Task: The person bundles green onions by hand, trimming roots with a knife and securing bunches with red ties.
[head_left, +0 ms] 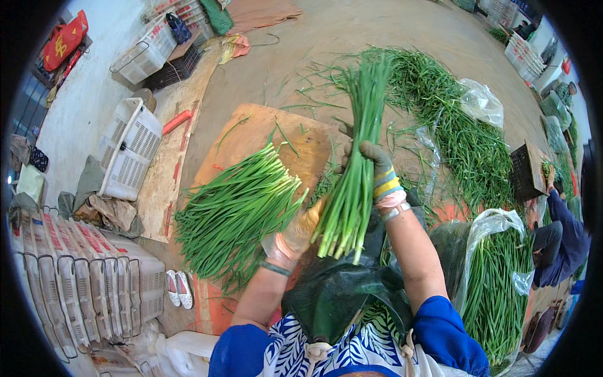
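My right hand [377, 169], in a grey glove with yellow stripes, grips an upright bundle of long green stalks [352, 207], pale at their lower ends. My left hand [298, 226], in a pale orange glove, is beside the bundle's lower left edge; its fingertips are partly hidden, so I cannot tell whether it grips. Left of it, a loose pile of similar green stalks [232, 213] lies on a wooden board [251, 122]. A dark green apron [333, 295] hangs below my hands.
A heap of loose greens [458, 151] lies behind at right, near a plastic bag [480, 100]. A filled bag of stalks [493, 295] stands beside me. A co-worker [562, 232] handles greens by a dark crate [524, 176]. White crates [129, 147] and white shoes [179, 289] are at left.
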Demonstrator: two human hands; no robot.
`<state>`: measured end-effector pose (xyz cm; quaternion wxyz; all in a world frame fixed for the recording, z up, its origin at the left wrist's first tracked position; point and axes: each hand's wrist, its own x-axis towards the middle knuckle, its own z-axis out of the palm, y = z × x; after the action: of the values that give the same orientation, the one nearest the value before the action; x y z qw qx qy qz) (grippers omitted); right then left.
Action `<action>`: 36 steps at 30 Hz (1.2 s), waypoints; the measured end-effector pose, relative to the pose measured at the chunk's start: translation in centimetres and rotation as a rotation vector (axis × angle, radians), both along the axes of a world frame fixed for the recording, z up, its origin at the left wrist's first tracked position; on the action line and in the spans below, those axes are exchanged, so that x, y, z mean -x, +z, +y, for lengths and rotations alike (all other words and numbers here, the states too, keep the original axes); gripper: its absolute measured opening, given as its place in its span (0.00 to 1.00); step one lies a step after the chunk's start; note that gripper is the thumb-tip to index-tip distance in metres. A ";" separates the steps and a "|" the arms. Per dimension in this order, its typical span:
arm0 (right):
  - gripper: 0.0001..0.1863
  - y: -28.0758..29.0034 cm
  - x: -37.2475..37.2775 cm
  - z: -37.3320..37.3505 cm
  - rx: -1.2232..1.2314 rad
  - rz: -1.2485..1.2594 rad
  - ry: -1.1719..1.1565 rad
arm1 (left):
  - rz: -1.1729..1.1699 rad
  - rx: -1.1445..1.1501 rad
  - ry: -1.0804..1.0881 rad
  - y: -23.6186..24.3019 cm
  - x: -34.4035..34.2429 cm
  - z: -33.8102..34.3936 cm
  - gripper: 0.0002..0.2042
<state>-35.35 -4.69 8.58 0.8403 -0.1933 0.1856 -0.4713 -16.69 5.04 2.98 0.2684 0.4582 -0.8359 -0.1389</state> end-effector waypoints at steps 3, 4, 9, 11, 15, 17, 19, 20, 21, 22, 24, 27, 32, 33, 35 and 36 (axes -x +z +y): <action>0.16 -3.3 -2.2 -1.9 -0.164 0.149 0.090 | 1.747 -0.955 -0.260 0.3 2.0 2.9 0.37; 0.17 -3.9 -3.0 -2.4 -0.218 0.225 0.142 | 1.752 -1.025 -0.245 0.2 1.7 2.8 0.40; 0.27 -9.1 -4.7 -3.9 -0.020 0.750 0.139 | 1.846 -1.437 -0.179 -1.4 1.7 2.1 0.41; 0.33 -9.6 -4.0 -3.0 0.012 0.808 0.080 | 1.878 -1.473 -0.116 -2.3 1.8 2.3 0.40; 0.39 -8.9 -2.9 -0.1 0.093 0.804 -0.005 | 2.081 -1.498 -0.157 -2.9 2.4 3.0 0.39; 0.44 -8.3 -3.0 1.9 0.254 0.960 -0.100 | 2.082 -1.492 -0.160 -3.4 2.7 3.3 0.36; 0.49 -10.0 -3.5 2.8 0.268 1.227 -0.245 | 2.047 -1.540 -0.166 -3.6 3.5 3.1 0.31; 0.51 -10.2 -4.3 2.7 0.262 1.350 -0.229 | 2.075 -1.543 -0.090 -3.7 3.5 3.1 0.28; 0.52 -10.2 -4.4 2.6 0.291 1.303 -0.232 | 2.064 -1.584 -0.001 -4.0 3.3 3.0 0.24; 0.52 -10.2 -4.6 2.5 0.321 1.255 -0.236 | 2.051 -1.623 0.090 -4.5 3.1 3.0 0.20; 0.51 -9.5 -5.0 2.5 0.308 1.445 -0.121 | 2.003 -1.664 0.133 -6.3 3.1 2.8 0.15; 0.49 -10.0 -3.2 1.9 0.436 1.350 -0.048 | 1.969 -1.712 0.261 -6.3 3.6 2.6 0.09; 0.35 -7.4 4.4 3.1 0.179 0.939 -0.341 | 1.405 -1.462 0.282 2.1 4.1 2.0 0.09; 0.35 -4.8 4.7 5.1 -0.013 0.680 -0.619 | 1.192 -1.307 0.177 4.8 4.9 1.7 0.11; 0.39 -4.5 6.4 7.4 -0.104 0.556 -0.543 | 0.881 -1.130 0.253 4.6 6.6 -1.4 0.20; 0.40 -5.6 6.4 8.1 -0.145 0.526 -0.416 | 0.728 -1.024 0.299 4.5 7.2 -2.5 0.24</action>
<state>-41.79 3.39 2.95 0.6610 -0.2059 0.4646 -0.5521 -23.88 2.52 7.46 0.2986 0.5633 -0.4467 -0.6277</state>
